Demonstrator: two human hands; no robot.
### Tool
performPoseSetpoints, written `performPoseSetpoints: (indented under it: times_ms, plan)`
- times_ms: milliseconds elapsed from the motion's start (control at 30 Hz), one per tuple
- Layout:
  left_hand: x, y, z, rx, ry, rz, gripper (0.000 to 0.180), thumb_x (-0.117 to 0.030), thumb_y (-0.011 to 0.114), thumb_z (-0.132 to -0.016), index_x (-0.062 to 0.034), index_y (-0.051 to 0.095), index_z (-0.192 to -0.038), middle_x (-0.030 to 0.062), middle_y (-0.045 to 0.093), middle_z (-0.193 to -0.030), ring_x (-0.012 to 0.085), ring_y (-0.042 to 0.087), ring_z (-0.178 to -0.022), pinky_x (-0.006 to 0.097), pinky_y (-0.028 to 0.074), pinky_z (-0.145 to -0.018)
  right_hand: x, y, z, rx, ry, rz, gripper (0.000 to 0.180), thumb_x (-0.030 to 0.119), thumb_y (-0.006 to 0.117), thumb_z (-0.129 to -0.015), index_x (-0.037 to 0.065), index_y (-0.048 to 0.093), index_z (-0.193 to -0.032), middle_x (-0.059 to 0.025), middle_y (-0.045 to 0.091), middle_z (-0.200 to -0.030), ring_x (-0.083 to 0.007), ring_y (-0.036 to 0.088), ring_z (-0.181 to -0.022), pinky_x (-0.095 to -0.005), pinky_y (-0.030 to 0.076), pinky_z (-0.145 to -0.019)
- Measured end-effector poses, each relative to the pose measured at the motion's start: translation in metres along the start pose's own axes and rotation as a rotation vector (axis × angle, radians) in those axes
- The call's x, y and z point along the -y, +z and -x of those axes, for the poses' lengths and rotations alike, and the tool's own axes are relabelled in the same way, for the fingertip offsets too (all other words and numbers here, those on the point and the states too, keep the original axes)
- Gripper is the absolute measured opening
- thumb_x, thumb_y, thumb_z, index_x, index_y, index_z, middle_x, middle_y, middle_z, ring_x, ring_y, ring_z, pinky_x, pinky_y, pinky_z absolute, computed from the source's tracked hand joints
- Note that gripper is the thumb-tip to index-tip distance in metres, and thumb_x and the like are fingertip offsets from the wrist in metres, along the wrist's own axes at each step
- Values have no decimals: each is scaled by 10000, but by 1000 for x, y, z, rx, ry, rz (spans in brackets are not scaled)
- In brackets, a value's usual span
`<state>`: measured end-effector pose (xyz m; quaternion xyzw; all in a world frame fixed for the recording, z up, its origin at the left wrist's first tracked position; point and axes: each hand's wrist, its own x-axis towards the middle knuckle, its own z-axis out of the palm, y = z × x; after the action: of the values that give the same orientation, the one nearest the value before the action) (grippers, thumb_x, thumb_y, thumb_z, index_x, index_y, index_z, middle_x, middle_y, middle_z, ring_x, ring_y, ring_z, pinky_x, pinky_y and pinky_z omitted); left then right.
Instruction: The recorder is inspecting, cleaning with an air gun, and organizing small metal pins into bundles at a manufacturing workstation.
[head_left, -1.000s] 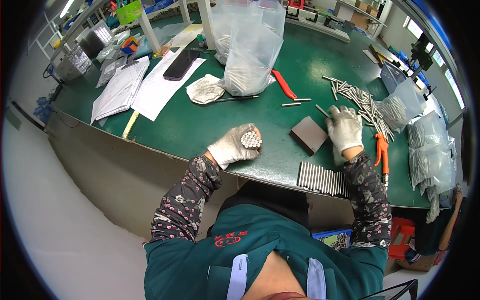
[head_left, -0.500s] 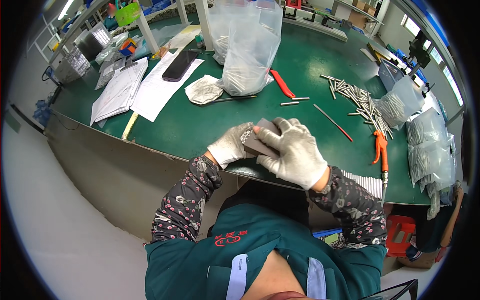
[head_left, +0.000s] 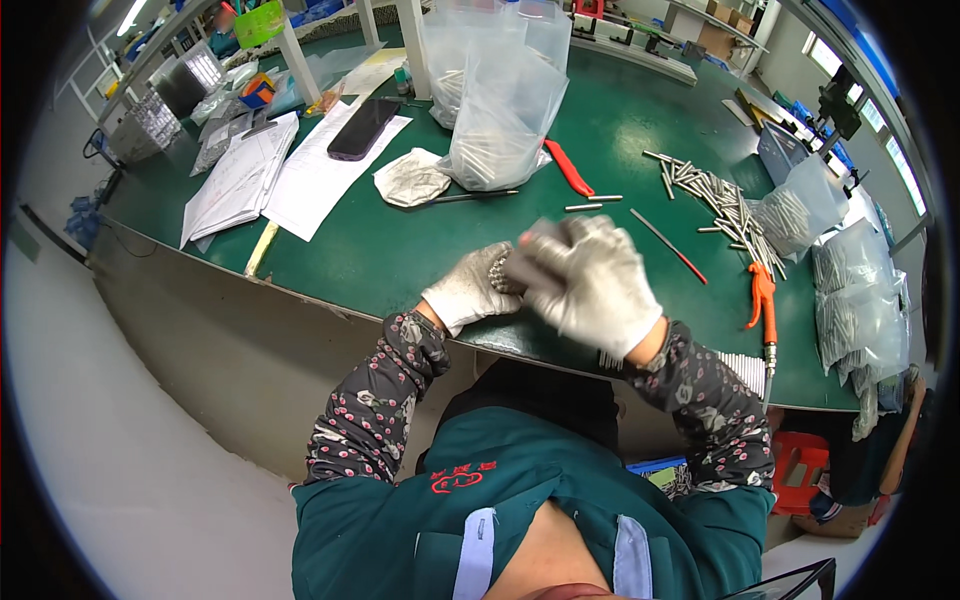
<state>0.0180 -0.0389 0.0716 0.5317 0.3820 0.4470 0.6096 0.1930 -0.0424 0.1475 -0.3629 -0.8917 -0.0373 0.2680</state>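
Hands meet at centre frame above the near edge of the green counter (head_left: 400, 250). Left hand (head_left: 470, 290), gloved, has its fingers curled around a bundle of metal rods (head_left: 497, 272), rod ends just visible. Right hand (head_left: 590, 285), gloved, lies over the bundle's end with fingers bent; it appears to press a flat grey piece against the rods, though motion blur prevents certainty. Loose rods (head_left: 710, 190) are scattered at upper right, orange cutters (head_left: 763, 300) at right. Clear plastic bag (head_left: 500, 110) stands at upper centre.
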Motion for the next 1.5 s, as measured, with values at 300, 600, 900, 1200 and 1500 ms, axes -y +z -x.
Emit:
performPoseSetpoints:
  times_ms: [300,600,900,1200,1500]
  plan:
    - [9,-13,-5,-9,175,-345,330,-29,727,-616,-52,517,-869,3,560,-776,78,525,-724,236,450,-664,-2,10,2,135,43,-35,426,335,617,-690,135,623,-1066,-186,562,-954,-333,545,-890,-429,439,-784]
    - [3,-10,-2,78,-29,-165,325,-5,721,-617,-57,518,-866,-15,559,-761,71,526,-700,215,444,-649,-58,14,16,422,350,331,597,417,663,-681,122,537,-1185,-157,547,-1101,-331,483,-1090,-429,397,-896]
    - [4,-12,-4,88,-26,-147,350,-3,724,-614,-56,515,-890,-10,567,-776,75,536,-721,219,450,-673,-57,12,19,272,332,172,501,318,648,-674,99,565,-1117,-159,556,-1075,-333,549,-971,-429,426,-835]
    - [-1,-9,-6,87,-92,-254,661,-13,734,-608,-48,409,-1183,56,556,-1025,154,541,-944,297,477,-777,-33,3,-8,41,243,431,289,202,577,-706,138,614,-986,-136,560,-969,-296,548,-893,-406,423,-763]
    - [1,-10,1,78,-30,-192,724,-17,708,-615,-82,391,-1263,47,534,-991,133,512,-869,266,444,-799,-34,13,-1,143,303,351,346,238,603,-686,123,616,-1012,-124,551,-1036,-275,527,-996,-401,401,-820]
